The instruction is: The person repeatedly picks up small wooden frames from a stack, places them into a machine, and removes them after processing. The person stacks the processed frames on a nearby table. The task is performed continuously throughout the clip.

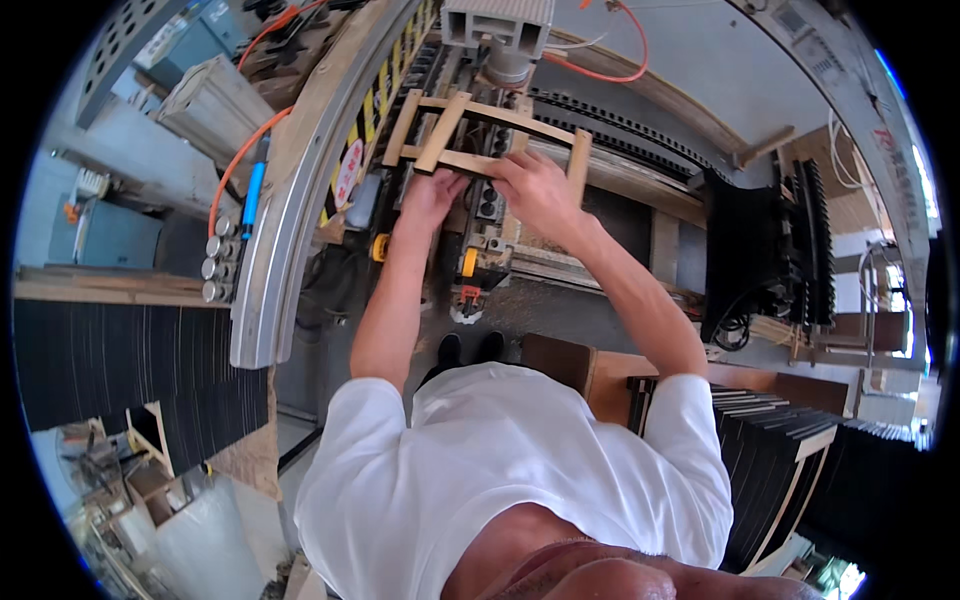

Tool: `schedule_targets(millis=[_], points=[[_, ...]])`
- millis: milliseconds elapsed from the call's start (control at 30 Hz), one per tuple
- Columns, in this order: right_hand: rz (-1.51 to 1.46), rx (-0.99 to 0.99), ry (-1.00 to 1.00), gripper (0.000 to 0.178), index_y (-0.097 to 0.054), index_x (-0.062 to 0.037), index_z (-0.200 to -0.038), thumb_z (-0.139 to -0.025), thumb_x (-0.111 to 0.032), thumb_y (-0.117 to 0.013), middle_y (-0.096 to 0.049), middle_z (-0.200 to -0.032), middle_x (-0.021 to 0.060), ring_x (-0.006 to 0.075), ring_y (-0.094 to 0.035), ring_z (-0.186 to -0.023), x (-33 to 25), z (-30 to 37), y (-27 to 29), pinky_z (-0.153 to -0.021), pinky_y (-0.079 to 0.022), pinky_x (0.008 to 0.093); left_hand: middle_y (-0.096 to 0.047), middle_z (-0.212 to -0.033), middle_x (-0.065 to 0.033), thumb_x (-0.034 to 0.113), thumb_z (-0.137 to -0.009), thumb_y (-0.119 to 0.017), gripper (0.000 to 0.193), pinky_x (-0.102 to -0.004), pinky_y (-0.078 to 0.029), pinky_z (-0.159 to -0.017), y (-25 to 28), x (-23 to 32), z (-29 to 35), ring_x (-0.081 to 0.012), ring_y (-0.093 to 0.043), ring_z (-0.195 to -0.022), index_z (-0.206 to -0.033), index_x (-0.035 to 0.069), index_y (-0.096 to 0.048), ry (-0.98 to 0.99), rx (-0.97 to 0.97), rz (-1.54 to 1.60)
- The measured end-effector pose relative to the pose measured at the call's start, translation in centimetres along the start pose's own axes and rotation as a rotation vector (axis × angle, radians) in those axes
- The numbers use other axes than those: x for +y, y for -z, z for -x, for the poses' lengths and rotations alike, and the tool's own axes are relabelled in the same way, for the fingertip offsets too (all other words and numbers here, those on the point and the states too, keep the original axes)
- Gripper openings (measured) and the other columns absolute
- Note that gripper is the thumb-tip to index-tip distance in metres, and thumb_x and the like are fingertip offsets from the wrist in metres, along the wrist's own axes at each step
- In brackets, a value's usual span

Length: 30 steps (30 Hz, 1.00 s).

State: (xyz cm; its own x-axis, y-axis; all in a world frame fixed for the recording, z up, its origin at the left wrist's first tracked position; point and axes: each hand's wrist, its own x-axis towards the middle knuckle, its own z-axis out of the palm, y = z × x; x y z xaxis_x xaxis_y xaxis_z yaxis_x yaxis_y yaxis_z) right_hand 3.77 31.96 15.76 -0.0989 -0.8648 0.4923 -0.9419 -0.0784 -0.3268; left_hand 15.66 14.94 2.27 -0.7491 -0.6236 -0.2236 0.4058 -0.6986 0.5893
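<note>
A light wooden frame point(470, 160), made of two long rails and several crosspieces, lies over the machine bed in front of me. The long rails show dark edges. My left hand point(430, 200) is closed at the near rail, close to the lower end of a crosspiece, with its fingertips partly hidden under the wood. Further right along that rail, my right hand point(540, 195) grips it with bent fingers. Beneath the frame runs a narrow metal machine track point(487, 205). A cylindrical machine head point(505, 65) stands just beyond the far rail.
Yellow rollers point(469, 262) sit at the near end of the track. A metal beam point(285, 230) and metal knobs point(215, 268) are at left. Black cable chains point(815, 240) hang at right. Stacked dark panels point(140, 360) stand at left, with more dark slats point(750, 440) at right.
</note>
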Motion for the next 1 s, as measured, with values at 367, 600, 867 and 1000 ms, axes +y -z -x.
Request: schedule_targets(millis=[367,600,867,1000], points=[[0.054,-0.197,-0.037,0.026,-0.056,-0.0058,-0.096,-0.076,-0.017,-0.068,-0.066,-0.087,0.0159,0.0360,-0.062,-0.092,2.7,-4.2,-8.9,-0.081,-0.049,0.0468,-0.061,-0.115,-0.0094,0.015,-0.097,-0.056,0.025,-0.0414,-0.046,-0.099,1.0,-2.2,3.1,-0.0245,-0.058,-0.108,-0.119,0.005,-0.053,-0.143,0.060,0.072],[0.082,-0.163,-0.036,0.023,-0.054,-0.0045,-0.095,-0.077,-0.012,-0.065,-0.066,-0.082,0.0179,0.0395,-0.061,-0.088,6.8,-7.5,-11.0,-0.079,-0.046,0.0490,-0.056,-0.129,-0.0106,0.018,-0.099,-0.054,0.037,-0.0421,-0.041,-0.103,-0.2,-2.3,13.2,-0.0247,-0.054,-0.121,-0.134,0.005,-0.046,-0.088,0.140,-0.084],[0.398,-0.198,0.009,0.023,-0.056,-0.0034,-0.099,-0.077,-0.006,-0.060,-0.069,-0.082,0.0163,0.0329,-0.064,-0.092,6.4,-12.3,-14.4,-0.085,-0.043,0.0456,-0.058,-0.123,-0.0132,0.012,-0.099,-0.051,0.035,-0.0422,-0.046,-0.102,3.1,-0.5,28.5,-0.0288,-0.057,-0.118,-0.132,0.001,-0.046,-0.063,0.161,-0.087],[0.595,-0.291,0.004,0.021,-0.056,-0.0057,-0.097,-0.077,-0.008,-0.061,-0.070,-0.082,0.0126,0.0285,-0.063,-0.094,7.3,-14.9,-14.2,-0.085,-0.038,0.0409,-0.059,-0.121,-0.0128,0.013,-0.099,-0.053,0.033,-0.0414,-0.046,-0.101,5.0,1.3,32.7,-0.0280,-0.058,-0.115,-0.129,0.001,-0.048,-0.067,0.196,-0.155]])
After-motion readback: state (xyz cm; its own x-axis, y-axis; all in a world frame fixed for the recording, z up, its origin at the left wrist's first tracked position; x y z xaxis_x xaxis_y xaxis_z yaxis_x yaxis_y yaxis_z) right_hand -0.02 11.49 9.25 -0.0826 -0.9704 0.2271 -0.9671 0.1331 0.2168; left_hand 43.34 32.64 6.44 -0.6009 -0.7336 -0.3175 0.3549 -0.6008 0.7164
